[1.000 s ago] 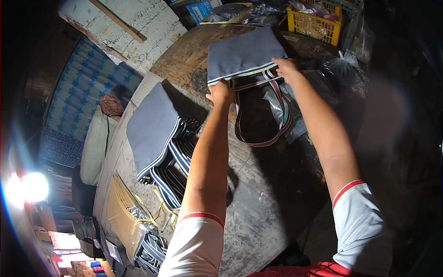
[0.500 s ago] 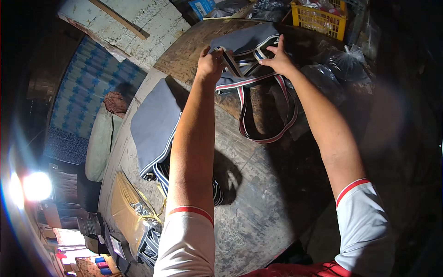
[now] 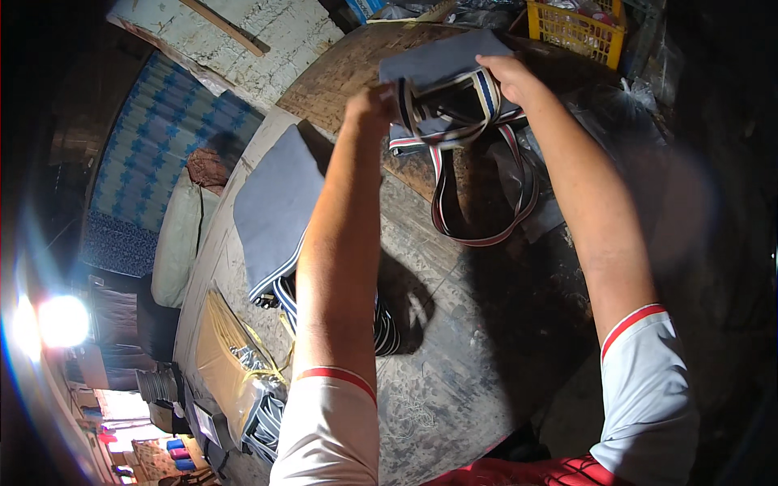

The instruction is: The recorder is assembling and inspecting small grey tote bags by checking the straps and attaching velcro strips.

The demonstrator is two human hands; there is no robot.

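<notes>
A grey tote bag (image 3: 446, 58) with navy-and-cream striped strap handles (image 3: 489, 95) lies at the far side of the table. My left hand (image 3: 373, 105) is curled at its left edge, beside one strap; the fingers are shadowed and smeared by motion. At the bag's upper right edge, my right hand (image 3: 504, 74) grips the trimmed rim near the strap. The handle loops toward me over the bag's front. Beneath it shows another bag's edge, with a red-and-white striped handle (image 3: 486, 241) hanging in a loop on the tabletop.
Another grey bag (image 3: 279, 194) with striped trim lies left of my left forearm. Nearer stands a tan wrapped bundle (image 3: 223, 348) tied with yellow cord. A yellow crate (image 3: 575, 32) stands at the far right, beside clear plastic bags (image 3: 640, 105). The worn table (image 3: 438, 381) spreads below my arms.
My right hand has moved from spread fingers at the strap to a grip on the bag's upper right edge. The navy-and-cream handle now loops forward over the bag's front.
</notes>
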